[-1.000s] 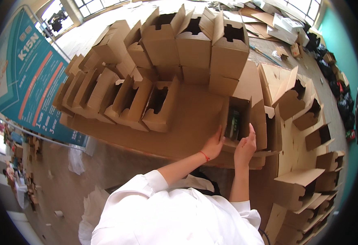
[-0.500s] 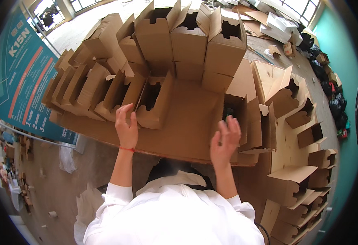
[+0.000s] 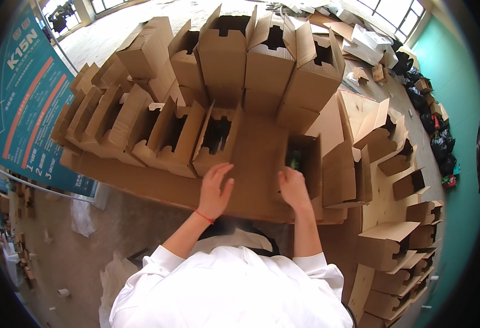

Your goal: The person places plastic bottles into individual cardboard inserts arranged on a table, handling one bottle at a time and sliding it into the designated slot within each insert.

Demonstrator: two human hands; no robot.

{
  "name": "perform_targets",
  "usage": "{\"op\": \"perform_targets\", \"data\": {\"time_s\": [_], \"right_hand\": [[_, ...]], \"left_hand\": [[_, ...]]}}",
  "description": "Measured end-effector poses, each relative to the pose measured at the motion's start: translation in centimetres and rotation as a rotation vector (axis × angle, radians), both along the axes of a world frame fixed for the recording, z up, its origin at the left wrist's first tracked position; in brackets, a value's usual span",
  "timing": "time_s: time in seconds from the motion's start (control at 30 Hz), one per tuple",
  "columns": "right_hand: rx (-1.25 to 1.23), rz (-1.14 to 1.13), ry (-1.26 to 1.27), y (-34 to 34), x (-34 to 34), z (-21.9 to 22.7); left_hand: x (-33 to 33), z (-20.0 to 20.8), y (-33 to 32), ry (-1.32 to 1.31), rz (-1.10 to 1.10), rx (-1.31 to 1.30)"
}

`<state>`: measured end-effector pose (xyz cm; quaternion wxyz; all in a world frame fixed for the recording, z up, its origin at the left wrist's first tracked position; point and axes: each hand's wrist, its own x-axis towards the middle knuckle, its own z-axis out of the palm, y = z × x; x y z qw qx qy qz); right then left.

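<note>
A cardboard box point(image 3: 314, 172) with its top open stands on the brown cardboard-covered table point(image 3: 256, 156), right of the middle. Something dark and green lies inside it, too shadowed to name. My right hand point(image 3: 294, 188) is closed on the box's near edge, fingers curled over the rim. My left hand point(image 3: 215, 192), with a red string on the wrist, hovers over the table's front part. Its fingers are apart and hold nothing. Just beyond the left hand stands another top-open box point(image 3: 210, 156) with dark contents, at the right end of a row.
Tall open boxes point(image 3: 270, 71) stand stacked along the back. More boxes point(image 3: 163, 136) fill the table's left side. To the right, another box point(image 3: 341, 175) stands close by, and boxes point(image 3: 385, 249) line a wooden board. A teal banner point(image 3: 29, 109) rises at left.
My right hand has closed on the box at the right, which has shifted left, apart from the boxes beside it. My left hand has moved right and nearer to me. The view has shifted slightly.
</note>
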<state>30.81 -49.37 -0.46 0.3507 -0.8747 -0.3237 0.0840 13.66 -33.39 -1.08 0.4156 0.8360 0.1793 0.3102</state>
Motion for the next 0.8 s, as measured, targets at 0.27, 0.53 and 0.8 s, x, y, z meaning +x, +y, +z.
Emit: {"op": "perform_targets", "data": {"time_s": [0.27, 0.53, 0.8], "right_hand": [[0.192, 0.292, 0.444, 3.9, -3.3, -0.2], [-0.541, 0.277, 0.014, 3.7, -1.8, -2.0], [-0.153, 0.313, -0.052, 2.7, -2.4, 3.4]], "left_hand": [[2.3, 0.5, -0.3, 0.069, -0.157, 0.029], [3.7, 0.3, -0.8, 0.2, -0.223, -0.072], [2.7, 0.0, 0.4, 0.202, -0.304, -0.14]]}}
